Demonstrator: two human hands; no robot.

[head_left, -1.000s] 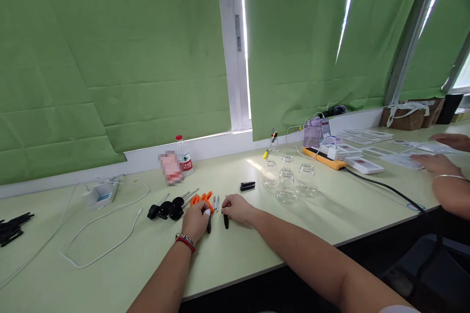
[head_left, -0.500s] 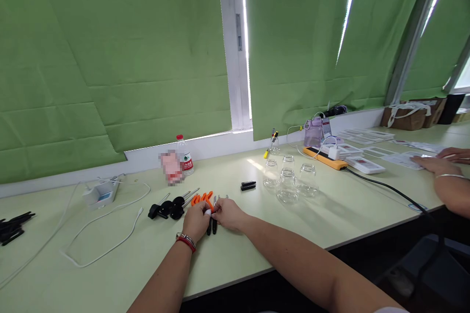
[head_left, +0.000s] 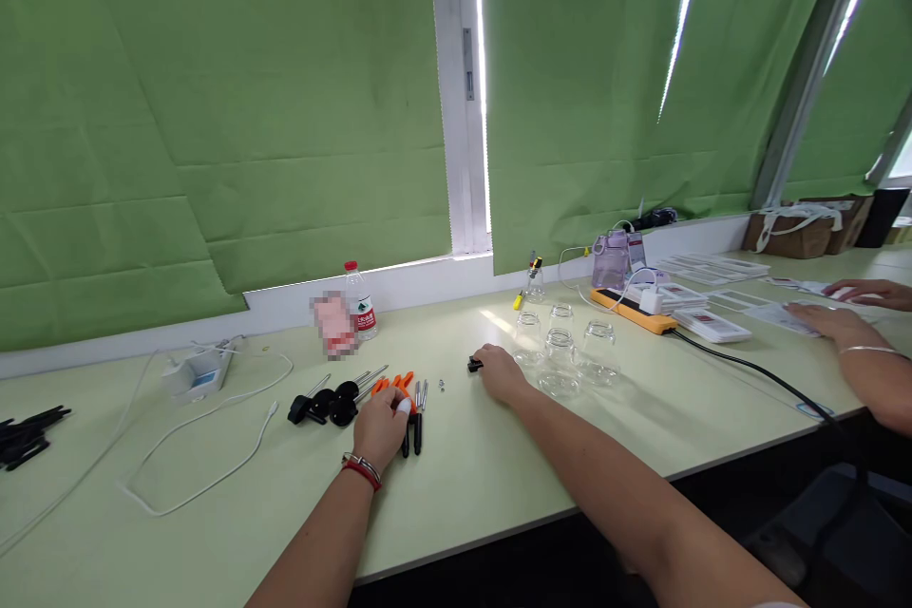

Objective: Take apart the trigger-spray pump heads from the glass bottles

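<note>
My left hand (head_left: 383,420) rests at the orange plastic parts (head_left: 405,382), fingers curled together; what they hold, if anything, is hidden. Black cylindrical handles (head_left: 417,434) and thin metal rods (head_left: 422,395) lie just to its right. Left of that hand is a group of black round-ended pieces (head_left: 343,410) with metal shafts. My right hand (head_left: 503,374) reaches farther out, its fingers closed on a small black strip-like piece (head_left: 474,365), mostly covered by the hand. A few tiny metal bits (head_left: 442,386) lie between the hands.
Several clear glass jars (head_left: 560,372) stand right of my right hand. Behind are a water bottle (head_left: 361,304), an orange power strip (head_left: 633,311) and a purple bottle (head_left: 610,258). White cable (head_left: 192,437) loops at left. Another person's hands (head_left: 830,318) handle papers at far right.
My right hand has left the black handles and moved right to the black strip-like pieces. The rods and tiny metal bits now show. My left hand has stayed almost in place.
</note>
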